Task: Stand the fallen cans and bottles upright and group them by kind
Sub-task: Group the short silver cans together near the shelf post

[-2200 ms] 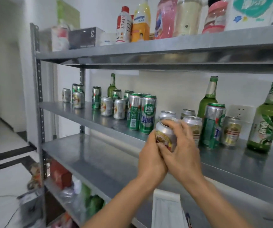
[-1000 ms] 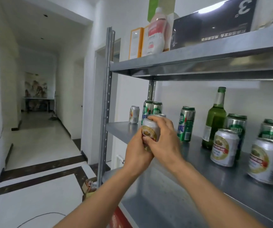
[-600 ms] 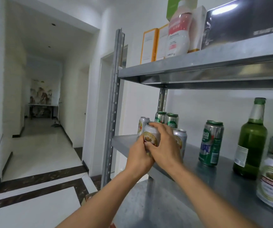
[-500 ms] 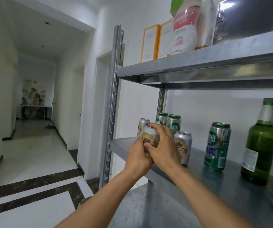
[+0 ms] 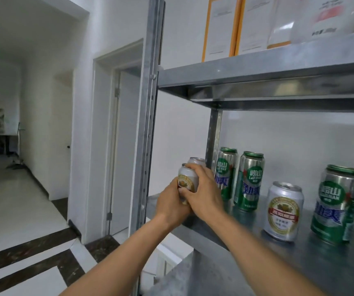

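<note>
Both hands are wrapped round one short silver can (image 5: 187,182) with a gold crest on its front; the lettering on it is too small to read. The left hand (image 5: 171,205) cups it from the left and below with curled fingers. The right hand (image 5: 205,192) grips it from the right, fingertips (image 5: 190,166) hooked over the top rim and the thumb across the lower front. The can stands upright at the left front corner of the metal shelf (image 5: 246,224), but its base is hidden behind the palms, so whether it rests on the shelf cannot be told. Just behind the fingertips a second silver can (image 5: 197,160) peeks out. Right of the right hand's knuckles stand two tall green cans, one (image 5: 225,174) close beside the hand and the next (image 5: 249,180) a step further out, both reading "LAOSHAN" under white characters, with blue characters below. Further right is a third silver can (image 5: 284,212) with a gold crest and a red band, then a third green can (image 5: 338,201) with the same LAOSHAN badge. That makes three silver and three green, all upright. Above the hands, on the upper shelf (image 5: 257,69), stand two orange-edged boxes (image 5: 218,28), their print unreadable.
</note>
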